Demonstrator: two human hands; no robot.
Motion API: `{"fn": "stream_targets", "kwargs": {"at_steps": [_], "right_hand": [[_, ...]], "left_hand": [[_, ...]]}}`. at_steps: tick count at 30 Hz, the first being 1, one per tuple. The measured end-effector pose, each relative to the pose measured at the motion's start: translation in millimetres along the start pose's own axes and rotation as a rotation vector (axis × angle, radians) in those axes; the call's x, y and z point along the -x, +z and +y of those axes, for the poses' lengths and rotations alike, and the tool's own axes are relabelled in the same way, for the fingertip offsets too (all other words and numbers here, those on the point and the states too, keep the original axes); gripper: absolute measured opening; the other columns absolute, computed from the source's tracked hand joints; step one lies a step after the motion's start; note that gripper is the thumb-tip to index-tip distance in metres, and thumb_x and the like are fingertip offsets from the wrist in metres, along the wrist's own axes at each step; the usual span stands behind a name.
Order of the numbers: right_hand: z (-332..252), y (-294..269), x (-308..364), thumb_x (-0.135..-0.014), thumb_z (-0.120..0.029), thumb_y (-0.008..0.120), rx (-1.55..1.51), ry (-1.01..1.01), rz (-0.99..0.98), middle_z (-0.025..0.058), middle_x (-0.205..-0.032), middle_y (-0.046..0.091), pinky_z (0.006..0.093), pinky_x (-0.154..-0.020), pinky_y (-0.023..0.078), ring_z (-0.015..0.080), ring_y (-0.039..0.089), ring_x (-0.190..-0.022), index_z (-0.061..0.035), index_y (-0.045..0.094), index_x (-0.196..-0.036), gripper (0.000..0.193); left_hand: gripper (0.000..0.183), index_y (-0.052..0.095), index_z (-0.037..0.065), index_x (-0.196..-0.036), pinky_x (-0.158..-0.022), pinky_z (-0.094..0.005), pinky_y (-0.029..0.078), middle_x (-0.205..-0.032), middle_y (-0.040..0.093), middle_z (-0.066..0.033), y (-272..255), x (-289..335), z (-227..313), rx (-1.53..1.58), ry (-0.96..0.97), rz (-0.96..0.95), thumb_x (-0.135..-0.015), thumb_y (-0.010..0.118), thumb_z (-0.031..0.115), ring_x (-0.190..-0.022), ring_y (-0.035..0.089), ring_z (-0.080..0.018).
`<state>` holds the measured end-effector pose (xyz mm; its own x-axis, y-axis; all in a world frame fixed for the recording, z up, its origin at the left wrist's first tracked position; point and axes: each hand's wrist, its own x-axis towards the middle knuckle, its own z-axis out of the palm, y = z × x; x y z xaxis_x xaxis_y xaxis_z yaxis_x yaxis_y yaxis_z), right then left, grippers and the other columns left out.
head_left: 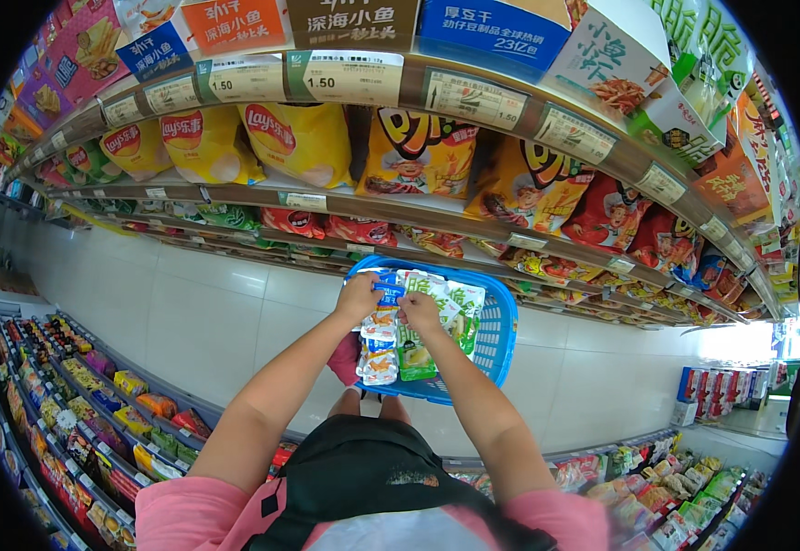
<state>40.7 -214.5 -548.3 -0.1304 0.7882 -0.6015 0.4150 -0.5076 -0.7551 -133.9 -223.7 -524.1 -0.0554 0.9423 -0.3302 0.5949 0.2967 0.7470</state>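
A blue plastic basket (503,321) with slotted sides is below my hands. Green-and-white snack packets (416,354) lie in it, side by side. Along its left side are small blue-and-white snack packets (379,358). My left hand (357,300) is closed on the left edge of the upper blue-and-white packet (384,298). From the other side, my right hand (419,310) pinches near that packet's right edge, above the green packets. The fingertips of both hands are partly hidden.
Ahead, a shelf (418,213) holds yellow chip bags (297,142), orange snack bags (418,151) and boxed snacks (496,28) above. Behind me are more stocked shelves, left (134,427) and right. Pale floor tiles (207,317) run between the shelf rows.
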Motion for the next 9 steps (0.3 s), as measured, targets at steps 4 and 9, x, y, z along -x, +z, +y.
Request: {"fn": "stream_targets", "kwargs": {"at_steps": [4,9], "right_hand": [[6.5,3.0,10.2,-0.087,-0.017,0.063,-0.076,-0.131,-0.018,0.0063,-0.058,0.061,0.028,-0.049,0.045,0.0125,0.059,-0.051,-0.0025,0.06,-0.072,0.021],[-20.0,-16.4,25.2,-0.088,-0.012,0.06,-0.05,-0.321,-0.096,0.0052,-0.057,0.059,0.0287,-0.051,0.045,0.0133,0.058,-0.052,-0.004,0.057,-0.07,0.02]], "left_hand": [[0.031,0.063,0.003,-0.095,-0.082,-0.042,0.047,-0.092,0.062,-0.0198,5.7,11.9,-9.9,-0.051,0.058,0.023,-0.071,0.074,0.018,-0.1,0.057,-0.0348],[0.032,0.064,0.008,-0.095,-0.09,-0.0388,0.045,-0.105,0.058,-0.0169,-24.7,36.1,7.6,0.021,0.339,-0.098,-0.069,0.077,0.023,-0.106,0.055,-0.0284]]}}
